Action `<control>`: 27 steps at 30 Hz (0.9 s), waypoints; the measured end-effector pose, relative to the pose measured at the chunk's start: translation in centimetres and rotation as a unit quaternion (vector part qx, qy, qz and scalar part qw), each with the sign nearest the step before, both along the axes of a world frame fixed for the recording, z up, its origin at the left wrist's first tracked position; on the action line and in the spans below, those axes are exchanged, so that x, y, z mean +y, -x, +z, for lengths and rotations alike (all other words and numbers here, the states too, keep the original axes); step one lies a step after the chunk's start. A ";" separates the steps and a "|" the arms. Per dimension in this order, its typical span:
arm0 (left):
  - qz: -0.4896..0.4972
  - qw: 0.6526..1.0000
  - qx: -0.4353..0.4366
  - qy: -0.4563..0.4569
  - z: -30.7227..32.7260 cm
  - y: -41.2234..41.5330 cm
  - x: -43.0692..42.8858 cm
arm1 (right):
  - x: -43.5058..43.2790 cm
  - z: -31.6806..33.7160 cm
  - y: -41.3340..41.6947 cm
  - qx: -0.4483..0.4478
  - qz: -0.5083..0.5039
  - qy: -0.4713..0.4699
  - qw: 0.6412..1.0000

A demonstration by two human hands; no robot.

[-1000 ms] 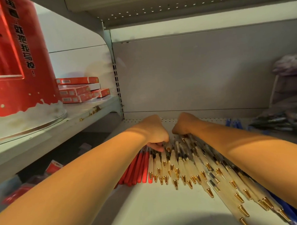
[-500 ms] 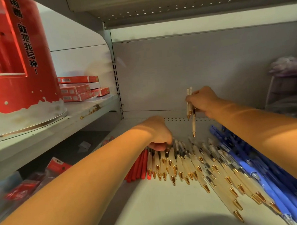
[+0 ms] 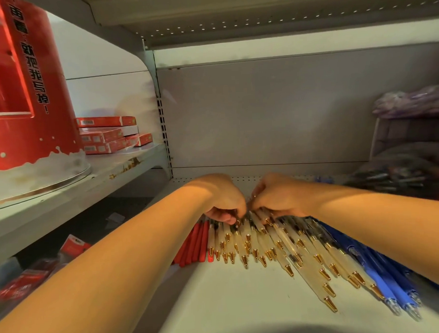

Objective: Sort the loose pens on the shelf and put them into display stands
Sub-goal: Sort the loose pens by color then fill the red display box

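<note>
Grip: cream pens' far ends are pinched by left hand, right hand.
Pens: laid flat between red pens, blue pens.
Stand: red display stand, leftward.
Edge: tips stop short of shelf front.

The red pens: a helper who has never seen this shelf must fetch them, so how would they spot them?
Look at the pale lower shelf where pens lie fanned in a row. The red pens are the small bunch at the row's left end, just below the left hand. Unlike the cream pens next to them, they are solid red with no gold tips.
</note>
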State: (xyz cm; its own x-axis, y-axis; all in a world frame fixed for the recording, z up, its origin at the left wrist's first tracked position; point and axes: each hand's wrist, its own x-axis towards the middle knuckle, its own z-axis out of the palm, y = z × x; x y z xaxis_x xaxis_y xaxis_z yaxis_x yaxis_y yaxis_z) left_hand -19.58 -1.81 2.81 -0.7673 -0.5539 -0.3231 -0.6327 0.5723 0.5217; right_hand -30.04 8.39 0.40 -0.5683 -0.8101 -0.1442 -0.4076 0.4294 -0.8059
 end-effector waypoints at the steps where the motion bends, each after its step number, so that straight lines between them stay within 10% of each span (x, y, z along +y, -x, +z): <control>1: 0.004 1.000 0.006 -0.010 0.1 -0.2 0.1 | 0.1 -0.1 -0.2 0.004 0.004 0.005 1.000; 13: 0.000 0.999 -0.009 -0.034 0.2 -2.2 1.2 | 2.0 0.6 -0.3 0.078 0.021 -0.016 0.997; 19: -0.037 0.976 0.057 0.206 0.5 -0.6 -0.4 | 3.1 0.4 -0.4 0.115 0.025 -0.003 0.993; 27: -0.112 0.969 -0.003 0.218 -3.0 3.5 -1.2 | 2.6 0.5 0.0 0.046 -0.020 0.108 0.993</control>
